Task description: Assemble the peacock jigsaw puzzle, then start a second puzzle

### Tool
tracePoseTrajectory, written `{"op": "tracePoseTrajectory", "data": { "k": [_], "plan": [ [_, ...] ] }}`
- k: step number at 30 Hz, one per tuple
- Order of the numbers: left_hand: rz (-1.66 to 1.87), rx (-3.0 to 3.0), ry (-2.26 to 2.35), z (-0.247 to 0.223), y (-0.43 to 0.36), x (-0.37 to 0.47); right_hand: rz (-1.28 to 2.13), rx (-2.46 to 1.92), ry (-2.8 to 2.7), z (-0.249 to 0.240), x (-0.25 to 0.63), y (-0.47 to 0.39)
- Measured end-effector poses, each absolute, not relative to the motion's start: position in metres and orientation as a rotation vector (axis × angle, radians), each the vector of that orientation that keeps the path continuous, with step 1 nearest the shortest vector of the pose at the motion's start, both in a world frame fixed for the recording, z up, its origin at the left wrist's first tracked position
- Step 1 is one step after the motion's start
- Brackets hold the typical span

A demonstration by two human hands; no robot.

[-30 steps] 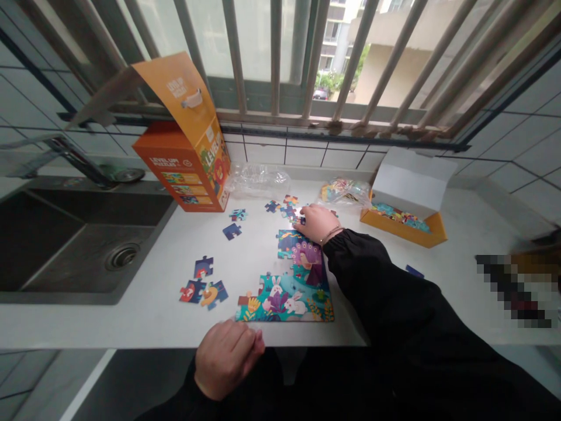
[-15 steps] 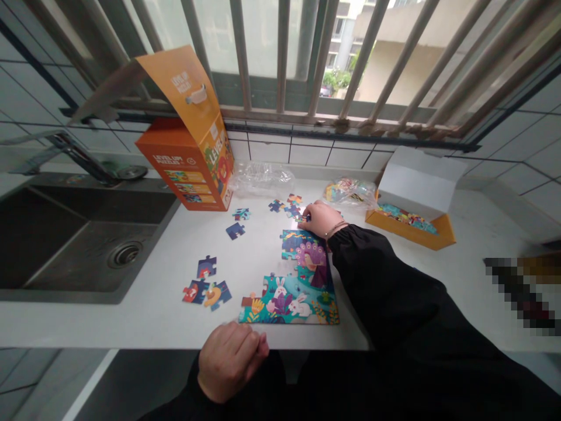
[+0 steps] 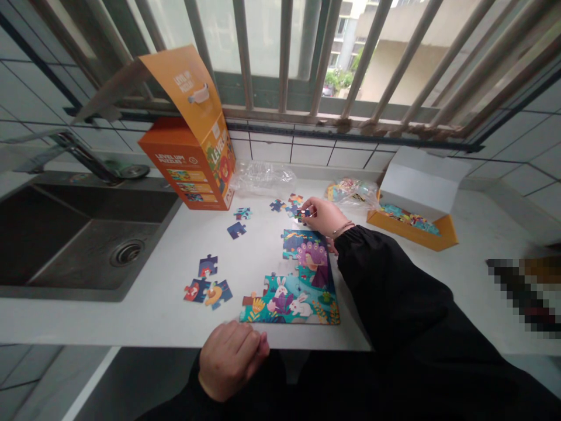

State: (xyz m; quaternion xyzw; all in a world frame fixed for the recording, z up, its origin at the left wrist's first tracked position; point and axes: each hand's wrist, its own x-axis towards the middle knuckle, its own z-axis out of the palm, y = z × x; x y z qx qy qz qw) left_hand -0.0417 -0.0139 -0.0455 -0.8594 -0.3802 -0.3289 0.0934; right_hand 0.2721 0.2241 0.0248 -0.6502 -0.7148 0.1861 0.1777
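My right hand (image 3: 322,215) pinches a small dark puzzle piece (image 3: 302,215) just above the top edge of the partly joined puzzle (image 3: 307,292), which shows rabbits and a purple peacock. Curled closed, my left hand (image 3: 232,359) rests at the counter's front edge, below the puzzle's lower left corner; whatever its fingers may hold is hidden. Loose pieces (image 3: 277,205) lie just left of my right hand. Joined pieces with a red animal (image 3: 196,290) are at the left, and a dark blue piece (image 3: 236,230) sits higher up.
An orange puzzle box (image 3: 188,169) stands open at the back left, beside a sink (image 3: 131,286). Clear plastic packaging (image 3: 267,177) lies against the wall. Further right are a bag of pieces (image 3: 350,192) and an open yellow box (image 3: 412,231) holding more pieces.
My right hand has shifted slightly right, and the piece in its fingers now shows more clearly. My left hand has stayed in place.
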Motion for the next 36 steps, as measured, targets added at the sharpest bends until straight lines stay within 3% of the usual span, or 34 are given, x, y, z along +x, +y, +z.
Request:
{"op": "tracePoseTrajectory", "data": {
  "k": [15, 20, 29, 36],
  "plan": [
    [-0.972, -2.548, -1.121, -0.043, -0.014, -0.04, 1.253, -1.429, -1.899, 0.061, 0.271, 0.164],
    [-0.959, -2.554, -1.109, -0.043, -0.014, -0.04, 1.132, -1.382, -2.067, 0.058, 0.275, 0.14],
    [-0.947, -2.557, -1.094, -0.047, -0.015, -0.042, 1.233, -1.25, -2.458, 0.052, 0.287, 0.098],
    [-0.934, -2.542, -1.103, -0.047, -0.014, -0.04, 0.608, -1.235, -2.434, 0.034, 0.276, 0.073]
  ]
}}
